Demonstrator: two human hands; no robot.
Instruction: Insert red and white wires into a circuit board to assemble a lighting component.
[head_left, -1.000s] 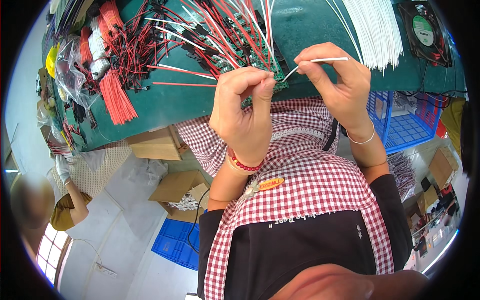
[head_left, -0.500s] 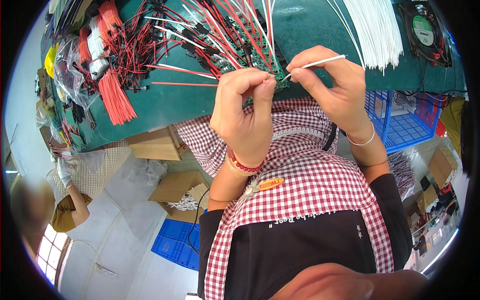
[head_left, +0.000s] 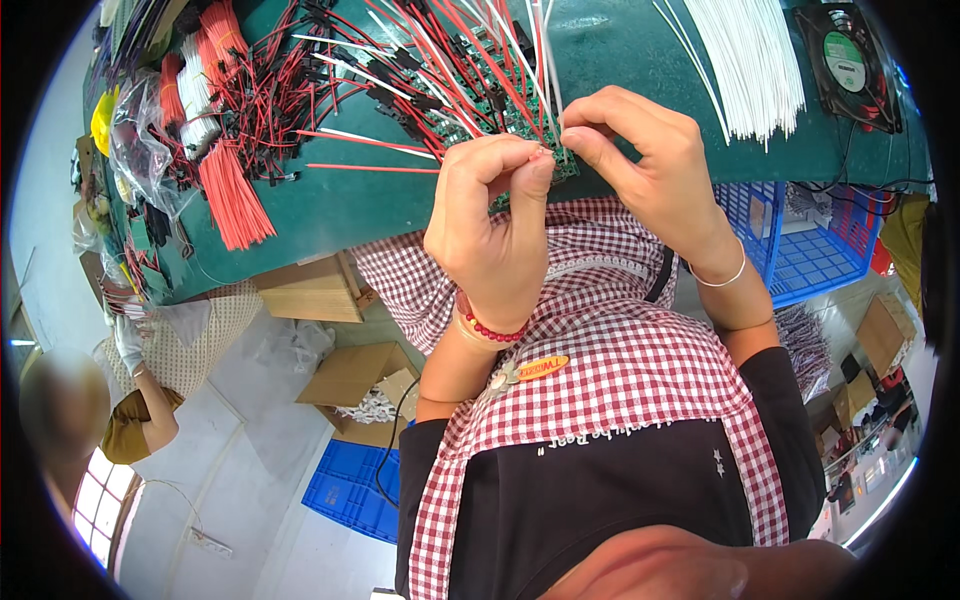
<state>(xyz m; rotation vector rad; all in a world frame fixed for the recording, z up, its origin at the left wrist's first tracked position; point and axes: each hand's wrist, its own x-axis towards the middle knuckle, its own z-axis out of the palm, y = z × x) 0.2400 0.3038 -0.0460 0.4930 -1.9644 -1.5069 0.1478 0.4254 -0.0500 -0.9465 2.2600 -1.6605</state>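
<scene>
My left hand [head_left: 488, 205] is closed in a pinch at the near edge of the green circuit boards [head_left: 571, 170]. A tiny reddish bit shows at its fingertips, too small to name. Red wires [head_left: 370, 168] run in from the left and vanish behind this hand. Just to the right, my right hand [head_left: 650, 165] pinches thumb and forefinger together at the lower end of a white wire [head_left: 556, 85], which points up and away over the boards. Many red and white wires with black connectors [head_left: 430, 85] lie across or stick up from the boards.
Red wire bundles [head_left: 235, 195] and a clear plastic bag [head_left: 140, 135] lie at the table's left. White wires [head_left: 755, 75] and a black fan [head_left: 848, 65] lie at the right. Blue crates [head_left: 815, 255] and cardboard boxes [head_left: 350, 380] stand below. Another person's gloved hand [head_left: 128, 345] is at far left.
The white wire in my right hand has swung from pointing right to pointing up and away. My right hand has moved slightly left; my left hand stays nearly in place, still pinching.
</scene>
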